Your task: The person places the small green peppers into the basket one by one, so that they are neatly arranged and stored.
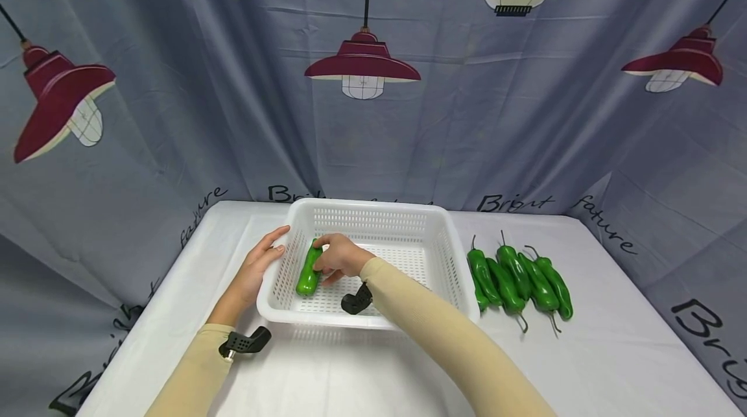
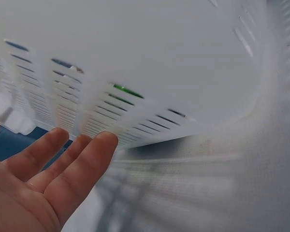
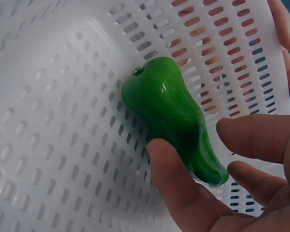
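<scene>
A green pepper (image 1: pixel 309 269) lies along the left side inside a white perforated basket (image 1: pixel 373 321). My right hand (image 1: pixel 343 255) is over it, thumb and fingers parted on either side. In the right wrist view the thumb (image 3: pixel 166 164) is against or very near the pepper (image 3: pixel 159 96), and a small gap separates the index finger from it. On the basket's outer left side, my left hand (image 1: pixel 255 274) has its fingers extended; in the left wrist view its fingertips are at the slotted wall (image 2: pixel 92 116), and contact is hard to tell.
Several green peppers (image 1: pixel 516 274) lie in a group on the white-covered table (image 1: pixel 408 371), just right of the basket. A grey-blue curtain (image 1: pixel 373 144) printed with lamps hangs behind the table and along its sides.
</scene>
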The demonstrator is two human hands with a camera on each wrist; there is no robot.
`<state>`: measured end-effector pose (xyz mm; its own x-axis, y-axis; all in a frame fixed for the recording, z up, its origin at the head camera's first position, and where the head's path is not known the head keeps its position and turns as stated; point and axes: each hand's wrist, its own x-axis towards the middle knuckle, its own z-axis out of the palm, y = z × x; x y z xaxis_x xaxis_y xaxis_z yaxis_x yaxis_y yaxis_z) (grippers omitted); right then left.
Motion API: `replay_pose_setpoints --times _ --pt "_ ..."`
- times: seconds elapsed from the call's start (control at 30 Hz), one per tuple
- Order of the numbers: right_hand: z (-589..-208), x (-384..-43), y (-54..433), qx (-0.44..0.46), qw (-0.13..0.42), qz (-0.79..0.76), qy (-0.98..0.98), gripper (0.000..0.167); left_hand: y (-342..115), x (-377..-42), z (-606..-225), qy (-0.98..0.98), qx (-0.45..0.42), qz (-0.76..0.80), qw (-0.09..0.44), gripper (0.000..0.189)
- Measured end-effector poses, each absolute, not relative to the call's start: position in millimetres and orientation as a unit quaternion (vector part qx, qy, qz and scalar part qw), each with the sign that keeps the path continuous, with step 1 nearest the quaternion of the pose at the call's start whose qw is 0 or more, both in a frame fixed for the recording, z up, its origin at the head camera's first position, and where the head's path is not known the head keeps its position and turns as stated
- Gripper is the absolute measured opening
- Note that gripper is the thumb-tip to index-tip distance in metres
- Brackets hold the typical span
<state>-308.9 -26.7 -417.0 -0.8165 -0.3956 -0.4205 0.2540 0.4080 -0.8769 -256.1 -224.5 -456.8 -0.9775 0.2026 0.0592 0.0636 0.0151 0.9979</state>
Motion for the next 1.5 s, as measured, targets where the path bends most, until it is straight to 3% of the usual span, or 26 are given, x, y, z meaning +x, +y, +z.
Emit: replay_pose_setpoints --times 0.33,0.6,1.07,1.5 --pt "-407.8 -307.9 -15.0 -0.048 0.294 -0.539 0.788 0.062 -219.5 -254.4 -457.0 0.718 0.095 0.688 0.052 0.054" --pt "-378.1 -309.4 26.3 -0.089 0.285 -0.535 0.791 0.067 -218.3 -255.7 -461.3 0.718 0.098 0.687 0.043 0.055" --pt "-319.8 -313.8 163.9 -0.076 0.222 -0.496 0.836 0.069 -222.7 -253.1 -462.2 0.718 0.093 0.688 0.048 0.056" --pt "-317.8 -296.4 314.1 -0.043 0.161 -0.477 0.863 0.079 -219.5 -253.4 -458.1 0.723 0.096 0.683 0.042 0.055"
